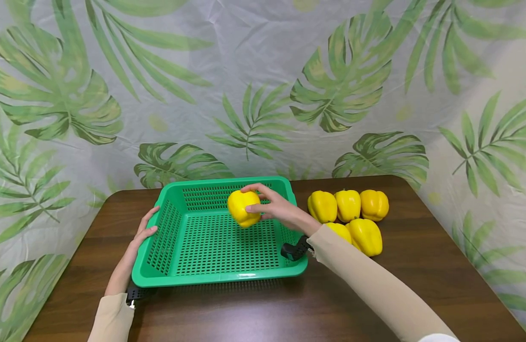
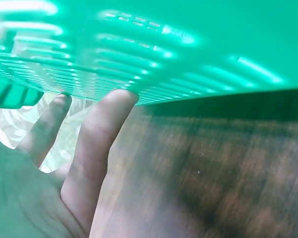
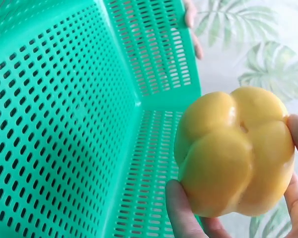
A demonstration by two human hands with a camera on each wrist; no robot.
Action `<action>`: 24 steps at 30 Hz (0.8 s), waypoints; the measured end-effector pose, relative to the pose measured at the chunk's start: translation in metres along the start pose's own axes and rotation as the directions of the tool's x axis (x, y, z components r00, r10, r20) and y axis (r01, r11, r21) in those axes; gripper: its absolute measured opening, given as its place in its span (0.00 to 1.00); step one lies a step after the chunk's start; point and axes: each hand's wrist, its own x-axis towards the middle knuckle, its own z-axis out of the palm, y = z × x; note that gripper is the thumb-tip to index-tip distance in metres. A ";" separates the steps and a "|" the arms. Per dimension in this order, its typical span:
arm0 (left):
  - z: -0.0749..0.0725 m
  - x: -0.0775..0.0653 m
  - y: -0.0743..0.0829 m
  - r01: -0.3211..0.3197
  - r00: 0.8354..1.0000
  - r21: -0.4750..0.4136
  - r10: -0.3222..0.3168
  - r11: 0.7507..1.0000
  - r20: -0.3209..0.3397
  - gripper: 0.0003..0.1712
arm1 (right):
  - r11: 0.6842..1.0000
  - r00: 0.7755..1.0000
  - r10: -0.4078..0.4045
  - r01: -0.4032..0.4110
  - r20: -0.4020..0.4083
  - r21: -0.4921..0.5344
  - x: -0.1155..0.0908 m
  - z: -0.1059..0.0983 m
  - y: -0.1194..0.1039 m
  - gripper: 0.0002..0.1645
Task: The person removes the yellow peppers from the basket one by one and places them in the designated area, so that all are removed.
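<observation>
A yellow bell pepper (image 1: 242, 208) is held by my right hand (image 1: 275, 204) over the inside of a green plastic basket (image 1: 220, 279). The right wrist view shows its lobed end, with the thumb and fingers round its sides. My left hand (image 1: 139, 237) is at the basket's left side, its fingertips against the rim. Seen from the left wrist, two extended digits of that hand (image 2: 94, 153) touch the slotted outer wall (image 2: 188, 59). Inside, the basket's slotted floor shows no other pepper.
Several yellow bell peppers (image 1: 347, 205) lie grouped right of the basket, partly behind my right forearm. Under everything is a dark wooden table (image 1: 263, 313). A leaf-patterned cloth (image 1: 263, 109) hangs behind the table.
</observation>
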 end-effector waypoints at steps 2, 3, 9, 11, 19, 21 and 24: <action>0.010 0.003 0.010 -0.026 1.000 -0.006 0.026 1.000 0.012 0.36 | 1.000 1.000 0.006 -0.006 -0.012 -0.010 -0.002 -0.002 -0.002 0.29; 0.005 0.002 0.004 -0.040 0.999 -0.011 0.041 0.999 0.021 0.36 | 1.000 1.000 0.008 -0.008 -0.016 -0.018 -0.003 -0.003 -0.002 0.29; -0.022 -0.001 -0.022 -0.058 0.998 0.001 0.058 0.998 0.022 0.37 | 1.000 0.999 0.014 -0.015 -0.043 -0.022 -0.008 -0.010 0.000 0.31; 0.017 0.005 0.015 -0.052 0.999 -0.029 0.053 0.998 0.013 0.35 | 1.000 0.999 0.013 -0.014 -0.053 -0.021 -0.010 -0.012 0.001 0.31; 0.071 0.016 0.065 -0.059 0.998 -0.067 0.060 0.996 0.005 0.34 | 1.000 0.997 0.002 -0.002 -0.076 -0.002 -0.018 -0.017 0.005 0.30; 0.071 0.017 0.065 -0.080 0.996 -0.080 0.082 0.994 0.023 0.33 | 1.000 0.997 -0.005 0.005 -0.081 -0.003 -0.020 -0.019 0.005 0.30; 0.086 0.019 0.080 -0.043 0.999 -0.023 0.043 0.999 -0.007 0.34 | 1.000 0.996 -0.014 0.014 -0.086 0.003 -0.023 -0.021 0.004 0.30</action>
